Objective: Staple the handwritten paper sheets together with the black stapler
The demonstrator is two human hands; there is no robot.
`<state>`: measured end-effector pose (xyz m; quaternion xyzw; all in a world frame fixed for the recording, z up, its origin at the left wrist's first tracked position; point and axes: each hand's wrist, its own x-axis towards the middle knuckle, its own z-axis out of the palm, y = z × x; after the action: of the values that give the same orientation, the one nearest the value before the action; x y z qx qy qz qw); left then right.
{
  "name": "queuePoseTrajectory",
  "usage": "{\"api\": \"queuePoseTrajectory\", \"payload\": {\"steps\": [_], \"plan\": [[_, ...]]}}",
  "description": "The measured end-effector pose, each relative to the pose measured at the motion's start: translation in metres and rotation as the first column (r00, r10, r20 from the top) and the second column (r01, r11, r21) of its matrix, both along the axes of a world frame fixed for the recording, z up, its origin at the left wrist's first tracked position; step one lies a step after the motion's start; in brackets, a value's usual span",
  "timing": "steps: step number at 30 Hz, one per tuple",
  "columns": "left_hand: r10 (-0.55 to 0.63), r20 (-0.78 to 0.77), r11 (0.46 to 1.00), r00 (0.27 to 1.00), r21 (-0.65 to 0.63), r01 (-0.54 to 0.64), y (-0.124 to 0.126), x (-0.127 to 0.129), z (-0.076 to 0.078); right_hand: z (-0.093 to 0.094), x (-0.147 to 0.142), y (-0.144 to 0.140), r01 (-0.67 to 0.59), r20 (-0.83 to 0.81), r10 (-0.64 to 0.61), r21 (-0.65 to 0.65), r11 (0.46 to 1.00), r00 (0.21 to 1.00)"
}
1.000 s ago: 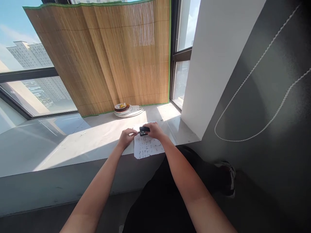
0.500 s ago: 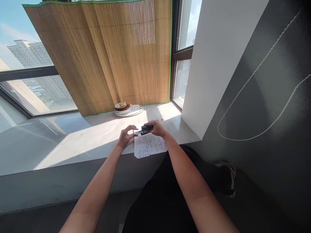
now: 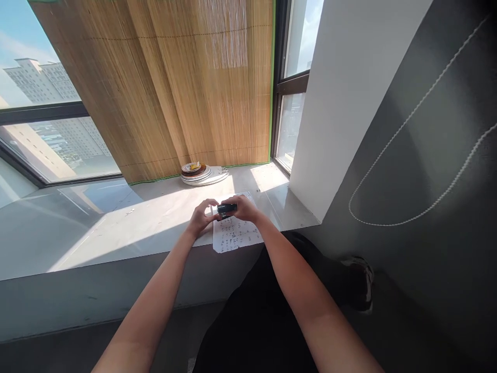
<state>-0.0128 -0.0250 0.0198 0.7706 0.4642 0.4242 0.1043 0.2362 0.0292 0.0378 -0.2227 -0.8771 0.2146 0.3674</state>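
Observation:
A small black stapler (image 3: pixel 227 208) is held between my two hands, just above the sill. My right hand (image 3: pixel 244 207) is closed around its right end. At the other end, my left hand (image 3: pixel 202 216) has its thumb and fingers curled against the stapler's tip; its exact contact is too small to make out. Under both hands lies a white sheet of paper (image 3: pixel 233 235) with rows of handwriting, its near edge hanging a little over the sill's front edge. Part of the sheet is covered by my hands and the stapler.
The pale stone windowsill (image 3: pixel 155 223) is crossed by sunlight and shadow. At the back stands a stack of plates (image 3: pixel 196 175) near a bamboo blind (image 3: pixel 174 93). A white wall column (image 3: pixel 330 103) rises on the right, with a looped white cord (image 3: pixel 373 223) beside it.
My right hand has moved left with the stapler, closing the gap to my left hand. The silver part that stuck out between them no longer shows. The view has shifted slightly.

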Motion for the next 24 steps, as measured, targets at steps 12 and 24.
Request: {"api": "queuePoseTrajectory", "payload": {"steps": [12,24], "plan": [[0.009,-0.338,0.998,0.941,-0.055,-0.029,0.018,0.002,-0.003,0.02,0.092,0.03,0.74,0.274,-0.692,-0.145,0.657,0.668],[-0.462,-0.502,0.878,0.731,-0.377,0.296,0.096,0.062,0.018,0.005,0.094,0.063,0.563,0.171,-0.536,-0.238,0.791,0.826]]}}
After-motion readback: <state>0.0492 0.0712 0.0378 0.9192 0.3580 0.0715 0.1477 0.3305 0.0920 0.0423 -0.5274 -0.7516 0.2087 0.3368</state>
